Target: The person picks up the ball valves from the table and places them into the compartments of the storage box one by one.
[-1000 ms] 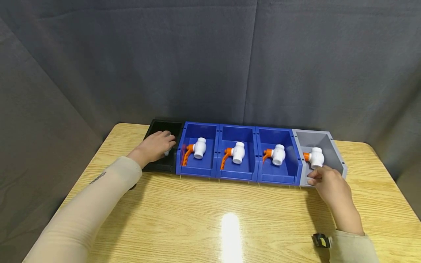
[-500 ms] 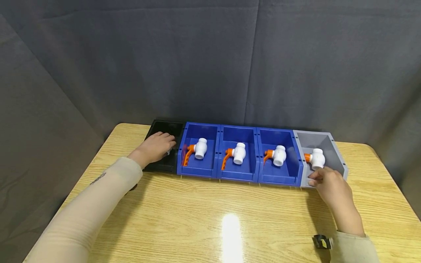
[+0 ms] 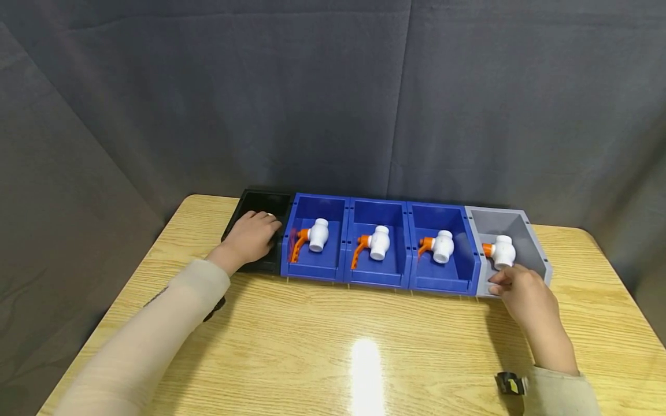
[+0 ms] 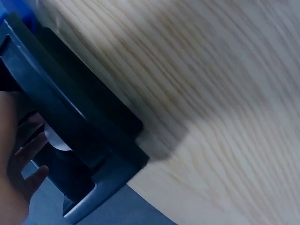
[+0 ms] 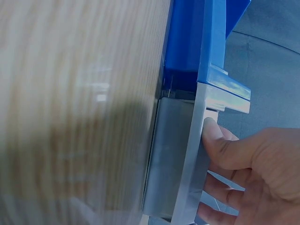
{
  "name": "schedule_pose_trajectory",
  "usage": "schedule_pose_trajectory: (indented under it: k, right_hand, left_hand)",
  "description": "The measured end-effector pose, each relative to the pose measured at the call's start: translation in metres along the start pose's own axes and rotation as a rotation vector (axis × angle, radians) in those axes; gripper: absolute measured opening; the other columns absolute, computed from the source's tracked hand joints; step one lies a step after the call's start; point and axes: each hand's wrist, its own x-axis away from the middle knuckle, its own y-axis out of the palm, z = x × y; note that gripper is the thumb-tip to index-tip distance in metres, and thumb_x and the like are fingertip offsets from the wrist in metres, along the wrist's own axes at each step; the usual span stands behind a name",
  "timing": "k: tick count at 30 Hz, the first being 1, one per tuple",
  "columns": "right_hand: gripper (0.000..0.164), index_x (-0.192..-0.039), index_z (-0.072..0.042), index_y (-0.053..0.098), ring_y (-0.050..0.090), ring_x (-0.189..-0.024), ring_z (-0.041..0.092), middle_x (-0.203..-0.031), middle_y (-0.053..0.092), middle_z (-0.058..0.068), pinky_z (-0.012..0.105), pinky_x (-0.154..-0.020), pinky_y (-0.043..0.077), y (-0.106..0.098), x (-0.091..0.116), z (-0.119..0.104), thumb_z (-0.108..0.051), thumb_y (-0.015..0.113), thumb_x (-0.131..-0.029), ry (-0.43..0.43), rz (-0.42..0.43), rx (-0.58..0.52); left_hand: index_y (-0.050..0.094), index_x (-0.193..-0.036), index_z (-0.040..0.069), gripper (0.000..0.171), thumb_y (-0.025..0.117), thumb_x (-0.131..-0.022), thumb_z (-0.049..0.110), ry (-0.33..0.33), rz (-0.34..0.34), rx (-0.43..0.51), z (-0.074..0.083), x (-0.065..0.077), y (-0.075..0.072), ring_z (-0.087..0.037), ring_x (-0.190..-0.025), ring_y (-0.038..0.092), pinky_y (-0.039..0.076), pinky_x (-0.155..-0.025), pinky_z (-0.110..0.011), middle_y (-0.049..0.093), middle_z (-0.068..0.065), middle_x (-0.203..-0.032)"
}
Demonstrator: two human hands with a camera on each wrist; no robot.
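Observation:
My left hand (image 3: 252, 237) reaches down into the black bin (image 3: 260, 267) at the left end of the row. Its fingers (image 4: 33, 147) are bent beside a smooth white piece (image 4: 57, 139) inside that bin; most of this piece is hidden, and I cannot tell whether the hand grips it. At the other end, my right hand (image 3: 531, 294) rests at the front rim of the grey bin (image 3: 543, 268). Its thumb (image 5: 213, 133) lies at the rim, with the other fingers loosely bent. Just beyond them lies a white ball valve (image 3: 503, 252) with an orange handle.
Between the end bins stand three blue bins (image 3: 317, 274), side by side. Each holds a white ball valve (image 3: 380, 242) with an orange lever. They stand on a wood-grain table (image 3: 312, 341), with a dark grey curtain (image 3: 333, 104) behind.
My left hand has shifted and turned slightly in the black bin, covering the white piece seen under its fingers earlier. The right hand stays at the grey bin, and the valves keep their places.

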Motion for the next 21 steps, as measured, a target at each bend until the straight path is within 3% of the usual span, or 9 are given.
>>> schedule_pose_trajectory:
  k: [7,15,21]
  right_hand:
    - [0.006,-0.084,-0.002,0.071,0.062,-0.089,0.044,-0.089,0.065,0.016,0.055,-0.065,0.046,0.000,-0.001,0.001,-0.003,0.077,-0.082,0.007,-0.014,-0.002]
    - [0.006,-0.084,-0.001,0.071,0.062,-0.089,0.044,-0.088,0.065,0.016,0.055,-0.066,0.046,0.000,-0.002,0.001,-0.003,0.077,-0.082,0.002,-0.016,0.002]
    - [0.006,-0.084,-0.002,0.072,0.062,-0.089,0.045,-0.087,0.065,0.015,0.056,-0.066,0.047,0.000,-0.001,0.001,-0.002,0.077,-0.081,-0.008,-0.003,0.005]
  left_hand:
    - [0.068,-0.115,0.007,0.023,0.066,-0.094,0.014,-0.069,0.107,0.133,0.000,0.007,0.003,-0.030,-0.109,0.059,0.041,-0.104,-0.048,0.068,-0.009,-0.114]
    - [0.068,-0.110,0.006,0.017,0.063,-0.094,0.011,-0.149,0.265,0.242,0.000,0.019,0.006,-0.032,-0.107,0.060,0.043,-0.100,-0.047,0.068,-0.011,-0.109]
    - [0.068,-0.107,0.005,0.015,0.067,-0.093,0.009,-0.165,0.356,0.284,0.006,0.030,0.004,-0.033,-0.102,0.061,0.047,-0.096,-0.048,0.068,-0.012,-0.109]
